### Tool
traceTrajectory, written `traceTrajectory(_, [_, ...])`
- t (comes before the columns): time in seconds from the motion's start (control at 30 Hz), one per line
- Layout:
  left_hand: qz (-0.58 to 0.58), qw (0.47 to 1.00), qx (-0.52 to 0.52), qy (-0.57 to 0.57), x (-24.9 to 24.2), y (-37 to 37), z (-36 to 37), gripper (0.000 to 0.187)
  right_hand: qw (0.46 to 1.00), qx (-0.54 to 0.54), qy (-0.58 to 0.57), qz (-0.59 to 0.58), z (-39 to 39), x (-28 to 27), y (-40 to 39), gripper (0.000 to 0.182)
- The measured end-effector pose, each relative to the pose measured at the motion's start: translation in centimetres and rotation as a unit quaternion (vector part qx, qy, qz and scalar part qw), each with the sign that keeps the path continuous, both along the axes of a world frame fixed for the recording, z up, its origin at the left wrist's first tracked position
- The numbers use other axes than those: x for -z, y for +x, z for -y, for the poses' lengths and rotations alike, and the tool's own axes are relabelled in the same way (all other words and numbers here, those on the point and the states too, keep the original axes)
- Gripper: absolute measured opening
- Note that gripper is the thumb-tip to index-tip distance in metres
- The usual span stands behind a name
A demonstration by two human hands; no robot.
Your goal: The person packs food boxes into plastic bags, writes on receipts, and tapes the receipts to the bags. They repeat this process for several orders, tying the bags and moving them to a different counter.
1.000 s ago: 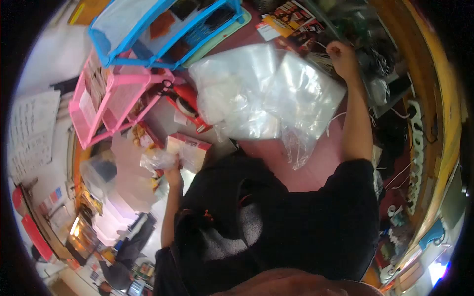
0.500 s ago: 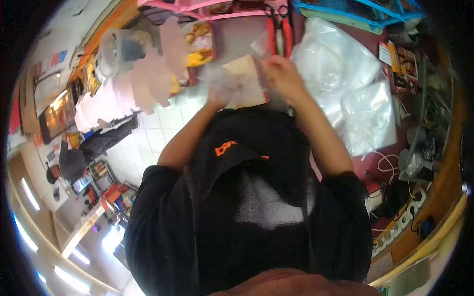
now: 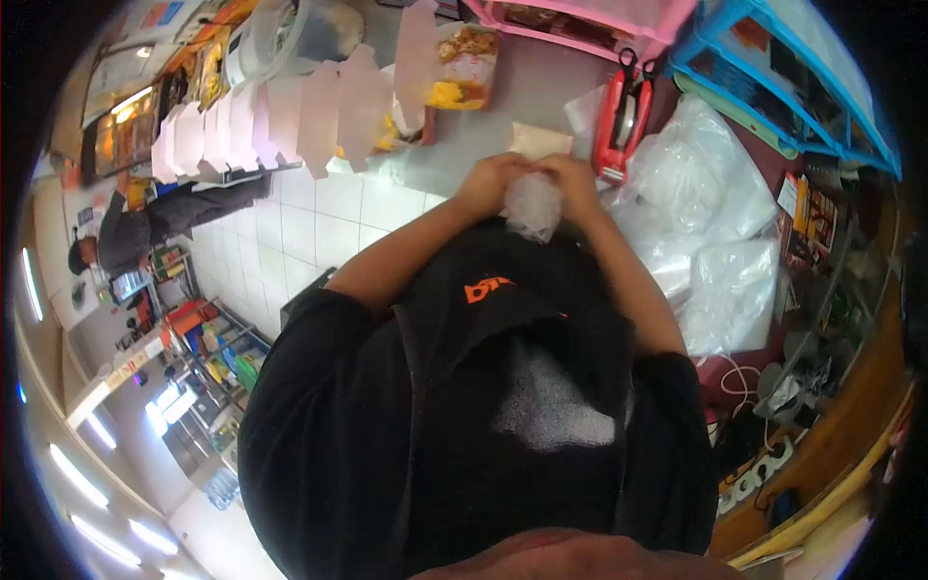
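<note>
Close in front of my apron, my left hand (image 3: 488,184) and my right hand (image 3: 576,182) meet with their fingers pinched on a crumpled clear plastic bag (image 3: 533,206). The bag hangs between them towards my body. Just past my fingertips is a pale cream box or card (image 3: 540,141), partly hidden by the hands. To the right of my right hand lies a red tool like a stapler (image 3: 615,130), with black scissors (image 3: 641,70) against it. Whatever is between the fingertips is too small to make out.
Stacked clear plastic bags (image 3: 710,203) lie on the right. Beyond are a pink rack (image 3: 580,37) and a blue rack (image 3: 764,87). At left stand several open pale boxes (image 3: 319,121), one food-filled box (image 3: 462,68) and a clear tub (image 3: 280,43). A person (image 3: 145,227) is far left.
My right hand has come away from beside the red tool to join my left hand at the plastic bag. The head view has shifted, so the table appears further right.
</note>
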State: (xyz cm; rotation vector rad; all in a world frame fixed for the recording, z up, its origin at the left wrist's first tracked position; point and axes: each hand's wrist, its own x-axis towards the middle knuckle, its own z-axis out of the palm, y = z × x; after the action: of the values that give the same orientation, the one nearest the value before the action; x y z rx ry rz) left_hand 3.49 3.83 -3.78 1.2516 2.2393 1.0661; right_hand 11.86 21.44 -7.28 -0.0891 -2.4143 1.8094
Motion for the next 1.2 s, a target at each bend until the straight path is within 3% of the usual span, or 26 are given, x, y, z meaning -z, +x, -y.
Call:
traceTrajectory(0.13, [-0.021,0.999,0.03,-0.036,0.9,-0.5,0.2,0.029,1.0,0.0,0.0,0.001,0.6,-1.8,0.1,0.019])
traceTrajectory(0.2, [-0.023,0.998,0.026,-0.059,1.1,-0.7,0.3,0.029,0.997,0.055,-0.001,0.057,1.1,-2.7,0.1,0.021])
traceTrajectory(0.3, [-0.045,0.996,0.02,-0.069,1.3,-0.8,0.4,0.024,0.996,0.062,0.026,0.058,0.7,-0.7,0.1,0.021])
traceTrajectory(0.37, [-0.122,0.99,-0.005,-0.069,0.8,-0.7,0.1,0.02,0.999,0.022,0.032,0.026,-0.1,0.3,0.2,0.02])
traceTrajectory(0.43, [-0.094,0.989,-0.002,-0.118,-0.2,-1.0,-0.2,0.022,0.999,-0.012,0.039,-0.001,0.0,1.1,0.2,0.02])
traceTrajectory(0.5, [-0.061,0.985,0.007,-0.162,0.9,-1.2,-0.3,0.025,0.994,0.028,0.106,-0.012,0.4,1.0,0.2,0.016])
traceTrajectory(0.57, [0.01,0.985,-0.089,-0.146,4.3,-2.3,0.3,0.019,0.995,0.055,0.086,-0.016,1.0,-0.8,0.8,0.016])
traceTrajectory(0.6, [0.011,0.986,-0.086,-0.142,4.1,-2.1,0.3,0.019,0.994,0.082,0.064,-0.025,1.3,-2.1,0.9,0.017])
traceTrajectory(0.63, [0.099,0.987,-0.112,-0.056,3.9,-2.0,0.7,0.017,0.994,0.087,0.067,-0.025,1.5,-3.1,1.0,0.017])
traceTrajectory(0.67, [0.186,0.973,-0.135,0.029,3.4,-1.7,1.0,0.016,0.99,0.06,0.089,-0.088,1.8,-4.0,1.0,0.018])
traceTrajectory(0.7, [0.188,0.973,-0.127,0.028,1.7,-1.2,0.6,0.016,0.982,0.034,0.11,-0.149,2.0,-4.9,1.1,0.02])
traceTrajectory(0.73, [0.348,0.909,-0.203,0.105,-1.5,-0.5,-0.3,0.018,0.982,0.041,0.112,-0.145,2.0,-5.8,1.1,0.02])
traceTrajectory(0.77, [0.495,0.807,-0.272,0.175,-4.4,0.2,-0.9,0.021,0.982,0.07,0.079,-0.156,1.9,-6.7,1.1,0.022])
traceTrajectory(0.83, [0.456,0.836,-0.258,0.164,-7.8,0.8,-0.7,0.021,0.979,0.104,0.047,-0.167,1.7,-9.5,0.9,0.023])
traceTrajectory(0.9, [0.415,0.864,-0.241,0.154,-10.5,1.5,-0.3,0.021,0.961,0.183,-0.182,-0.094,1.3,-13.6,1.0,0.017])
traceTrajectory(0.93, [0.394,0.87,-0.232,0.182,-11.7,1.9,-0.1,0.027,0.96,0.19,-0.181,-0.095,1.4,-16.1,1.0,0.017])
traceTrajectory(1.0, [0.372,0.878,-0.216,0.21,-15.4,2.4,0.5,0.033,0.872,0.209,-0.409,-0.169,1.6,-20.7,0.9,0.012])
traceTrajectory(1.03, [0.37,0.891,-0.168,0.202,-18.1,2.4,0.9,0.042,0.871,0.211,-0.407,-0.174,1.4,-21.6,1.1,0.012])
traceTrajectory(1.1, [0.362,0.904,-0.116,0.196,-20.8,2.5,0.8,0.05,0.921,0.162,-0.212,-0.285,1.0,-23.3,1.5,0.014])
traceTrajectory(1.13, [0.246,0.918,-0.022,0.31,-21.4,2.6,0.3,0.05,0.919,0.163,-0.209,-0.291,0.7,-24.9,1.8,0.014])
traceTrajectory(1.17, [0.123,0.899,0.075,0.414,-21.8,2.6,0.3,0.049,0.932,0.136,-0.129,-0.311,0.4,-26.7,2.4,0.017])
traceTrajectory(1.2, [0.186,0.871,0.104,0.442,-22.2,2.4,0.9,0.045,0.937,0.111,-0.046,-0.328,0.4,-28.1,2.8,0.02])
